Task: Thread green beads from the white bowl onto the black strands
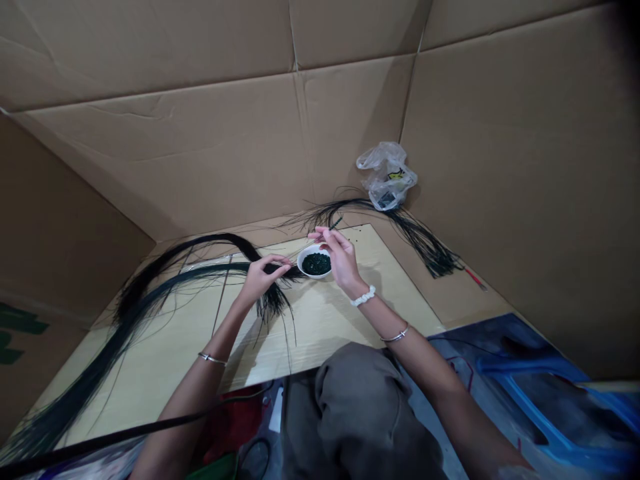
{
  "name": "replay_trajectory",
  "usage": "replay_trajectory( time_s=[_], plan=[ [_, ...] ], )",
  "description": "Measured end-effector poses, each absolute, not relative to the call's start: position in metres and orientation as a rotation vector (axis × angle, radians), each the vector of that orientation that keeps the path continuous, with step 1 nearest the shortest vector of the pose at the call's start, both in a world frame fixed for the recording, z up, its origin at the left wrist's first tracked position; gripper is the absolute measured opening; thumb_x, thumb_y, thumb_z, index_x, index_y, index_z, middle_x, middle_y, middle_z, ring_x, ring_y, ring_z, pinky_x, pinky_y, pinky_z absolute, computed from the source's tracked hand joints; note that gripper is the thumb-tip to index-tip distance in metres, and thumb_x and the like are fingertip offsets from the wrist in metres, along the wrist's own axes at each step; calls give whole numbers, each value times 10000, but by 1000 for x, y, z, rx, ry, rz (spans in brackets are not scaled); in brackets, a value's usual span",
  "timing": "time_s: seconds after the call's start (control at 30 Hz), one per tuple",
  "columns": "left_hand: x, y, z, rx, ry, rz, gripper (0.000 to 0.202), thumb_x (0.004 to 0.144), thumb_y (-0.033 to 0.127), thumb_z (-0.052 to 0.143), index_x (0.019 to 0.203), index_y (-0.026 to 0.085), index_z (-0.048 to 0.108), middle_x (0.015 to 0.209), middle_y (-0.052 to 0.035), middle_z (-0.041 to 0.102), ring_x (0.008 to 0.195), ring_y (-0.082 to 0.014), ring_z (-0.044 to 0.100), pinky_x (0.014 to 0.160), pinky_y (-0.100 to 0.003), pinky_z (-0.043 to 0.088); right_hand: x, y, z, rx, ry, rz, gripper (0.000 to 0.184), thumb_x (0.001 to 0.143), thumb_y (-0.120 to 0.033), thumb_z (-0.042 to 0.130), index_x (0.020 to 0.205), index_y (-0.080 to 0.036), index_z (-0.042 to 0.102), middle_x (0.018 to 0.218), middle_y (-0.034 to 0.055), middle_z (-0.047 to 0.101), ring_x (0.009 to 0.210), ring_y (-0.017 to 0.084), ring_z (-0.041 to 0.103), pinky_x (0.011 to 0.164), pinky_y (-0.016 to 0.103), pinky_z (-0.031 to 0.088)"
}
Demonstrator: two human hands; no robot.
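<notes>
My left hand is on the left side of a small white bowl, its thumb and forefinger pinched on one end of a thin strand. The strand runs over the bowl to my right hand, whose fingers are also closed on it. Past the right fingertips, a short dark, beaded-looking piece sticks up; it is too small to make out fully. Tiny dark green beads fill much of the bowl. Behind my left hand lie long bundles of black and dark green strands.
A pale board lies under the bowl, with cardboard walls around it. Another dark strand bundle with a red end lies at right, beneath a clear plastic bag. A blue plastic stool stands lower right.
</notes>
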State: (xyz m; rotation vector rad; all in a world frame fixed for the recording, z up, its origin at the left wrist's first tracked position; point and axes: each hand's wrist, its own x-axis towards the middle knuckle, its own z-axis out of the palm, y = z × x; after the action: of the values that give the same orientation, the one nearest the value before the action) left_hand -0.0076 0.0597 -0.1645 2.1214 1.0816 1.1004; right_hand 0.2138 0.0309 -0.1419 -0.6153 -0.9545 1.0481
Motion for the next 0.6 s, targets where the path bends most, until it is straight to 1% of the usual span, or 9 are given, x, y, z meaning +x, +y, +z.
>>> replay_trajectory(
  time_s=[0.1, 0.2, 0.23, 0.33, 0.43, 0.5, 0.53, 0.57, 0.6],
  plan=[
    [-17, 73, -160, 2026, 1107, 1116, 368, 844, 474, 692, 1057, 175, 692, 1064, -105, 750, 968, -234, 706, 927, -361, 536, 222, 36, -118, -588, -1015, 994, 324, 920, -515, 609, 1044, -234, 713, 1034, 39, 737, 921, 146, 649, 799, 281, 495],
    [-31, 92, -152, 2146, 1238, 996, 368, 858, 539, 618, 807, 188, 718, 1021, -99, 764, 1017, -257, 690, 979, -364, 502, 240, 43, -79, -671, -1102, 852, 411, 963, -578, 510, 1148, -249, 673, 1110, 40, 713, 989, 153, 667, 828, 285, 522],
    [-35, 99, -149, 2175, 1272, 962, 380, 865, 544, 596, 787, 192, 718, 1024, -95, 766, 1018, -258, 689, 986, -361, 496, 249, 46, -64, -715, -1136, 787, 436, 983, -583, 467, 1199, -251, 649, 1147, 44, 701, 1026, 158, 670, 839, 287, 530],
    [-49, 115, -139, 2220, 1309, 927, 393, 861, 551, 578, 790, 192, 723, 1040, -95, 766, 1025, -262, 687, 991, -348, 487, 286, 55, -21, -784, -1202, 592, 491, 1051, -517, 308, 1324, -197, 562, 1241, 73, 663, 1072, 141, 677, 837, 261, 547],
    [-63, 131, -130, 2222, 1397, 901, 404, 851, 563, 574, 820, 194, 734, 1051, -93, 765, 1051, -265, 680, 993, -331, 484, 337, 60, 16, -797, -1099, 508, 517, 1048, -452, 296, 1408, -142, 501, 1353, 104, 616, 1078, 106, 676, 766, 185, 514],
    [-70, 142, -124, 2258, 1443, 897, 377, 854, 538, 581, 831, 197, 740, 1056, -89, 764, 1028, -258, 686, 966, -320, 491, 377, 58, 35, -845, -1025, 446, 621, 1010, -479, 206, 1291, -115, 624, 1412, 100, 568, 1130, 107, 654, 741, 175, 467],
    [-72, 148, -120, 2283, 1450, 896, 354, 854, 521, 592, 827, 200, 740, 1050, -86, 764, 1017, -253, 688, 957, -316, 490, 398, 53, 44, -866, -1013, 416, 688, 982, -473, 161, 1107, -84, 714, 1442, 103, 528, 1173, 125, 634, 726, 187, 447],
    [-73, 153, -116, 2299, 1456, 907, 335, 858, 504, 597, 826, 203, 740, 1030, -84, 766, 1004, -249, 690, 946, -313, 491, 419, 47, 51, -875, -1026, 371, 745, 951, -471, 127, 889, -64, 748, 1475, 96, 474, 1224, 153, 603, 724, 206, 434],
    [-73, 159, -112, 2304, 1462, 918, 321, 858, 493, 603, 830, 205, 743, 984, -81, 768, 965, -245, 697, 916, -310, 499, 439, 39, 58, -891, -1046, 306, 782, 913, -483, 98, 671, -64, 713, 1478, 78, 448, 1240, 178, 588, 712, 231, 421]
  ],
)
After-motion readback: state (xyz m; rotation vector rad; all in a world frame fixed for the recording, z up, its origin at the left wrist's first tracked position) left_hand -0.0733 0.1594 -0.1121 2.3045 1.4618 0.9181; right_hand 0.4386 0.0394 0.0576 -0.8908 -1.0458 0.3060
